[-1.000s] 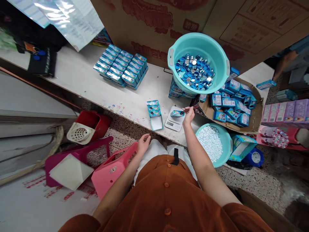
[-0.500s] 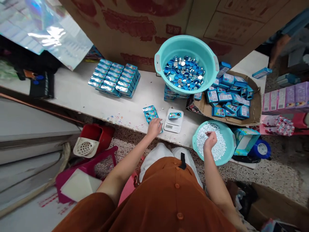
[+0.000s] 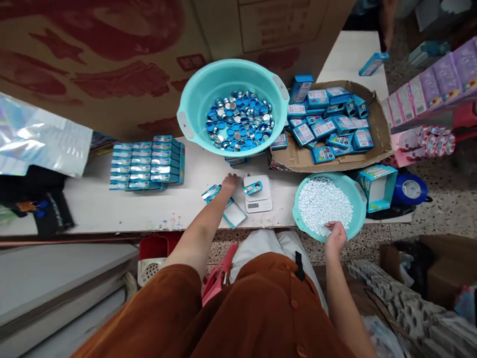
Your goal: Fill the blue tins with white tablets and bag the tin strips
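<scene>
My left hand (image 3: 230, 183) reaches forward over the table, left of a white digital scale (image 3: 258, 201), fingers stretched out and nothing visible in them. Below its wrist lie small blue printed boxes (image 3: 211, 193) and an open blue tray with a pale inside (image 3: 234, 214). One small blue box with a round hole (image 3: 253, 188) rests on the scale. My right hand (image 3: 336, 233) is closed, fingertips together, at the near edge of a turquoise basin (image 3: 358, 215) of small white pellets (image 3: 324, 206). What it holds, if anything, is hidden.
A larger turquoise basin (image 3: 231, 69) holds blue and silver caps (image 3: 240, 122). Right of it, a cut-down carton (image 3: 380, 119) holds many blue boxes. Stacked boxes (image 3: 145, 164) stand on the left. A big cardboard box (image 3: 122, 74) rises behind the table.
My left hand has moved forward off the small boxes, uncovering the tray. My right hand has drawn back toward the pellet basin's near rim. The head view has shifted right.
</scene>
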Demonstrator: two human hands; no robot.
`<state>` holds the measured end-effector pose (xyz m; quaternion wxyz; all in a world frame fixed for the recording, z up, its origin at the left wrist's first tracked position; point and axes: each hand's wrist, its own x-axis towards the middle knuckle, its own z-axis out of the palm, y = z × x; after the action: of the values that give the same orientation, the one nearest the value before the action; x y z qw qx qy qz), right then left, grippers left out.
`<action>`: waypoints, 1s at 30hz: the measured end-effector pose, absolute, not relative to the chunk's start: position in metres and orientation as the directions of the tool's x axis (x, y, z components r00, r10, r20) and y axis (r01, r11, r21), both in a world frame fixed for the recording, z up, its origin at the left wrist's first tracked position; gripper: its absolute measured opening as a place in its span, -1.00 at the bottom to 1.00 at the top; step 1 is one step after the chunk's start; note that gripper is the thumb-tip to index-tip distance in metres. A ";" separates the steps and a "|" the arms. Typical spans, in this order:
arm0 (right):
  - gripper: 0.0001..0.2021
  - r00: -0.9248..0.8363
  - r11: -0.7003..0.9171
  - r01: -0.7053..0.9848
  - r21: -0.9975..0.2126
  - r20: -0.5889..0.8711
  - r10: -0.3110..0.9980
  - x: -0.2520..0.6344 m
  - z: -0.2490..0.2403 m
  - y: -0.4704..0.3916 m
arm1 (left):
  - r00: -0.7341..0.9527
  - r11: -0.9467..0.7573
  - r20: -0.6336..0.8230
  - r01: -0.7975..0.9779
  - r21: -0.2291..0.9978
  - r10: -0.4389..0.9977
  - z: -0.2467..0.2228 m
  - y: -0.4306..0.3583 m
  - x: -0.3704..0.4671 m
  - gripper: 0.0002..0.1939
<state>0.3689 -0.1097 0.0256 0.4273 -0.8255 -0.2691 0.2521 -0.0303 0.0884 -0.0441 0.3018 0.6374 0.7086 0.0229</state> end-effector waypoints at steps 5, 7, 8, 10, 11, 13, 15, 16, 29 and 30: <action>-0.54 0.753 -0.508 0.202 -0.837 -0.199 0.627 0.375 0.025 -0.116 | -0.050 0.239 -0.482 0.910 0.339 0.875 -0.047 0.097 -0.035 -0.93; -0.53 0.754 -0.514 0.198 -0.835 -0.206 0.624 0.376 0.024 -0.115 | -0.055 0.235 -0.470 0.913 0.333 0.881 -0.037 0.095 -0.038 -0.91; -0.53 0.753 -0.516 0.192 -0.835 -0.211 0.623 0.376 0.023 -0.115 | -0.054 0.227 -0.455 0.914 0.336 0.889 -0.029 0.092 -0.039 -0.90; -0.52 0.748 -0.511 0.179 -0.840 -0.221 0.626 0.377 0.023 -0.113 | -0.035 0.195 -0.394 0.906 0.376 0.918 -0.008 0.079 -0.040 -0.88; -0.51 0.745 -0.506 0.174 -0.845 -0.224 0.629 0.377 0.023 -0.112 | -0.014 0.168 -0.348 0.893 0.416 0.937 0.004 0.071 -0.039 -0.87; -0.51 0.740 -0.493 0.166 -0.854 -0.223 0.635 0.377 0.024 -0.110 | 0.036 0.098 -0.243 0.852 0.514 0.969 0.027 0.052 -0.033 -0.83; -0.51 0.733 -0.482 0.159 -0.862 -0.224 0.643 0.376 0.025 -0.108 | 0.091 0.028 -0.174 0.811 0.584 0.981 0.045 0.036 -0.022 -0.80; -0.51 0.727 -0.480 0.155 -0.864 -0.229 0.647 0.376 0.025 -0.107 | 0.121 -0.001 -0.158 0.798 0.603 0.980 0.052 0.031 -0.015 -0.80; -0.58 0.483 -0.461 0.576 -0.675 -0.174 0.858 0.386 0.005 -0.109 | 0.109 -0.041 -0.155 0.921 0.387 0.982 0.061 0.020 0.001 -0.80; -0.59 0.429 -0.424 0.629 -0.652 -0.164 0.888 0.383 0.004 -0.108 | 0.100 -0.034 -0.165 0.931 0.363 0.981 0.060 0.018 0.000 -0.80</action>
<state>0.3828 -0.1080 0.0036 0.2574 -0.8050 -0.4711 0.2523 0.0003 0.0179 0.0600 0.1931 0.7161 0.6676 0.0649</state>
